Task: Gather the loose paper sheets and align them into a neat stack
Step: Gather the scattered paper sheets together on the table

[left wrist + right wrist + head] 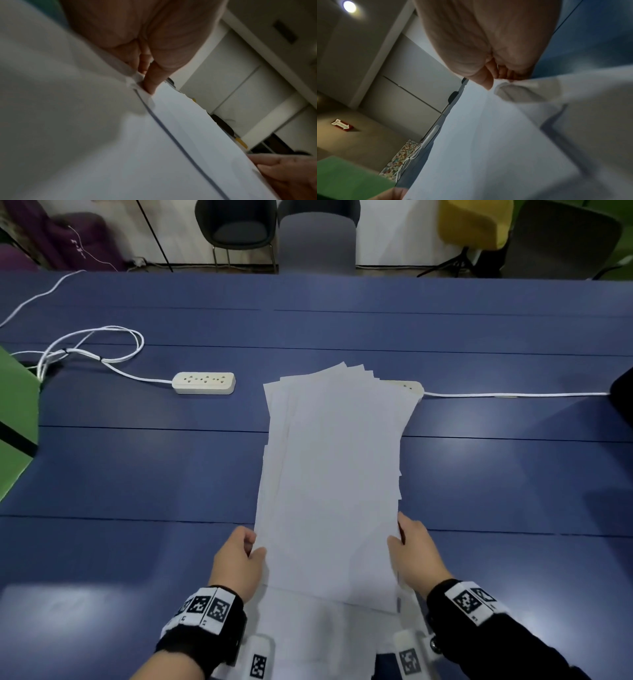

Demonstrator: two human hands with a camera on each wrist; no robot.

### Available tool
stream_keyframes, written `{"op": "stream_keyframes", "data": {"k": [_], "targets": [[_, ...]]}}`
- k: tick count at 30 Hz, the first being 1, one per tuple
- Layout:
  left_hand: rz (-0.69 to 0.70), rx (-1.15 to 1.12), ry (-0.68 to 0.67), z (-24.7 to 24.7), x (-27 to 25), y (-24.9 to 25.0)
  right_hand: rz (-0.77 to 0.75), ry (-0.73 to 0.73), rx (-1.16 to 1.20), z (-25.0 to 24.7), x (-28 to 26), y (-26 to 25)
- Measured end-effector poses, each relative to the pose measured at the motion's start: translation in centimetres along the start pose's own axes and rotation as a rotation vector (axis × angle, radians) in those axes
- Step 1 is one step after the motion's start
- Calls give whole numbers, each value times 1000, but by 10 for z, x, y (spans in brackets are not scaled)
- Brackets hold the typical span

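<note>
Head view: the left hand [238, 559] and right hand [416, 553] each pinch a near side edge of the fanned paper sheets [335, 474] on the blue table [137, 474]; one power strip [204, 383] lies left, well apart; another power strip [409, 386] sits half hidden under the sheets' far corner.

Loose bundle of plain white paper sheets [330, 484], long axis running away from the person, lifted off the blue table at the near end and gripped along both long edges. Far corners fan out unevenly, several staggered edges showing, the far right corner overlapping a white power strip. More white sheets [322, 642] lie flat beneath the near end, edges offset.
</note>
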State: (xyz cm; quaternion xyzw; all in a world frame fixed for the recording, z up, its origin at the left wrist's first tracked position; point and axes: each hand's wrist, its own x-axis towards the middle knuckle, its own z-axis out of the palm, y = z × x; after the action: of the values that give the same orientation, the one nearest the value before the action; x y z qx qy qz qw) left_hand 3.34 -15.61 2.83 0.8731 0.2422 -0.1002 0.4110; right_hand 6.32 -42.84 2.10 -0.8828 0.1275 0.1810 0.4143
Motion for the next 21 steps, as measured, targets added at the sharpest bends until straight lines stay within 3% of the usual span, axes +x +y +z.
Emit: {"op": "stream_keyframes", "data": {"k": [7,12,21], "targets": [[-106,-252,29,10,-1,4,80,143,124,3,10,-12],[-204,-441,81,23,-3,4,39,150,89,8,8,-24],[-200,-472,101,28,0,3,23,167,2,-9,17,-12]]}}
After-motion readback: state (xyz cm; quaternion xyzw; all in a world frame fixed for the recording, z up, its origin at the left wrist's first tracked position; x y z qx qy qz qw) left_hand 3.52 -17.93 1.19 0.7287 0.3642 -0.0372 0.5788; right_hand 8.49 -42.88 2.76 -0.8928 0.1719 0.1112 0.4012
